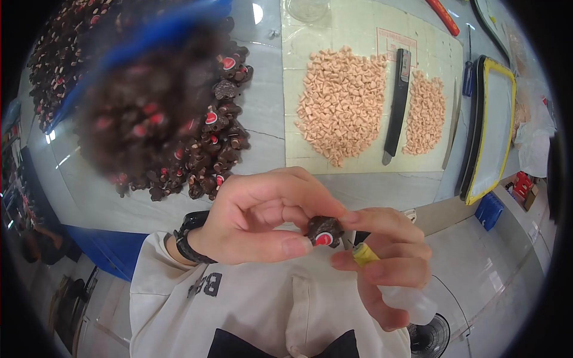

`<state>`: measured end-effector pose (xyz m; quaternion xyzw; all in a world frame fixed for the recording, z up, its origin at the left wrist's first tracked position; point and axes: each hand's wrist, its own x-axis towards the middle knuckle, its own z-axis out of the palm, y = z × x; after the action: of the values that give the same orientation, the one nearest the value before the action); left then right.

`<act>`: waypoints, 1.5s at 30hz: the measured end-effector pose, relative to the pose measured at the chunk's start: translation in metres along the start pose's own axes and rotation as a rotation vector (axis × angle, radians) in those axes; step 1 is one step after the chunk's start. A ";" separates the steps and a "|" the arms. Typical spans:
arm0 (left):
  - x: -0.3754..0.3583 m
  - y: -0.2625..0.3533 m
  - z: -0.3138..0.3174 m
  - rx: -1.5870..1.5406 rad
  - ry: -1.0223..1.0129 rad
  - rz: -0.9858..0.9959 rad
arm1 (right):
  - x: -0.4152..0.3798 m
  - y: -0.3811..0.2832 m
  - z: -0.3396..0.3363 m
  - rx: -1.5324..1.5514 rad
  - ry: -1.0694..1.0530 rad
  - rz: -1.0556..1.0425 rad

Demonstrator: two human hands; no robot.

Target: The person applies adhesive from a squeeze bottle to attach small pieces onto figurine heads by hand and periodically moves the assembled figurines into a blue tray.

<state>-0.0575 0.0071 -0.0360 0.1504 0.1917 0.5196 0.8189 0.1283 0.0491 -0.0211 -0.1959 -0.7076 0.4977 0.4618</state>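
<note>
Left hand is pinching a dark brown piece between thumb and forefinger, its red disc showing, just on the worker's side of the pale sheet. The right hand is gripping a yellow-tipped bottle, its forefinger resting right by the piece. Left of the sheet, similar dark pieces are lying heaped on the table. Upon the sheet, two patches of peach bits are flanking a dark-handled tool.

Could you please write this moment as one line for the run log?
left hand: holding red-spotted dark piece | right hand: holding yellow-tipped bottle, tip near piece | nearby: dark heap, pale pieces, black tool
</note>
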 end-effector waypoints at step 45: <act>-0.005 0.002 -0.005 -0.040 -0.013 0.087 | -0.023 0.020 0.001 -0.754 0.016 0.337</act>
<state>-0.0632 0.0031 -0.0386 0.1455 0.1693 0.5575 0.7996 0.1353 0.0401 -0.0494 -0.4684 -0.7948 0.2707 0.2750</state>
